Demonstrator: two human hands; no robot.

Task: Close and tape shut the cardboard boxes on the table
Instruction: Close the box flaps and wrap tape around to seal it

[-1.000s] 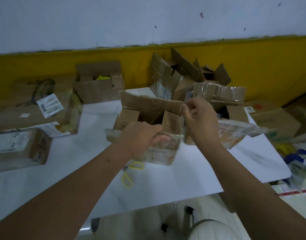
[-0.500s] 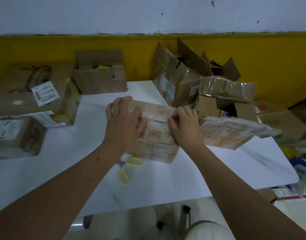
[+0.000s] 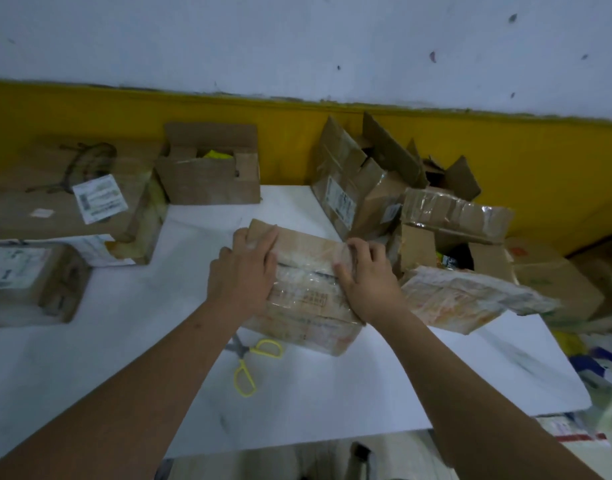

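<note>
Looks like the flap-closing step. The small cardboard box sits mid white table, left hand flat on its top flaps. Right hand has bent fingers on the right flap, pressing or pinching, can't tell. Next up: tape over the seam, I reckon.
</note>
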